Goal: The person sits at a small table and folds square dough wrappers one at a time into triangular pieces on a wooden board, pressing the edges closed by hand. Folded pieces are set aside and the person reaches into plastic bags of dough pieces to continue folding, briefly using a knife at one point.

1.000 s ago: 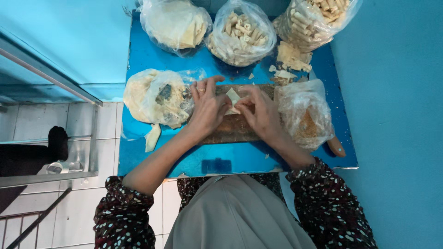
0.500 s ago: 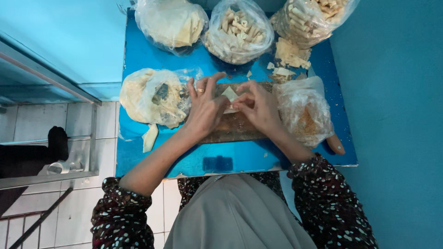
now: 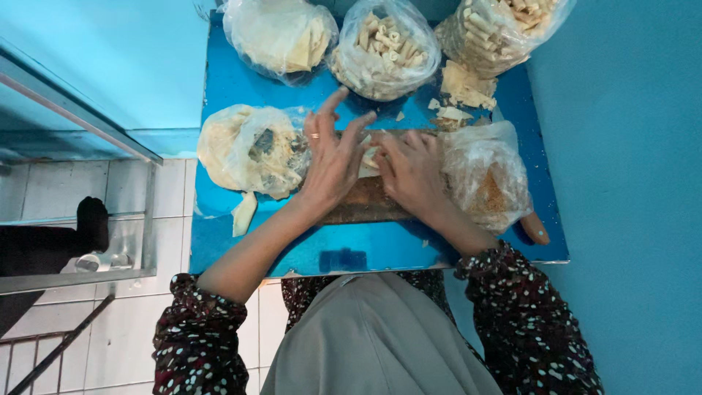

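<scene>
Blue table (image 3: 241, 80) bore a wooden board (image 3: 365, 205); on it, left hand (image 3: 330, 161) spread wide and right hand (image 3: 413, 172) curled pressed a pale wrapper (image 3: 369, 157).

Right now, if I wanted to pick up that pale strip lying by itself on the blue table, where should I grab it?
Grab the pale strip by its lower end, coming from the table's near left edge. It lies flat, tilted, and apart from the left hand. Its upper end tucks close under the clear bag, so that side is crowded. The lower end has bare blue table around it, giving fingers room to pinch.
</scene>
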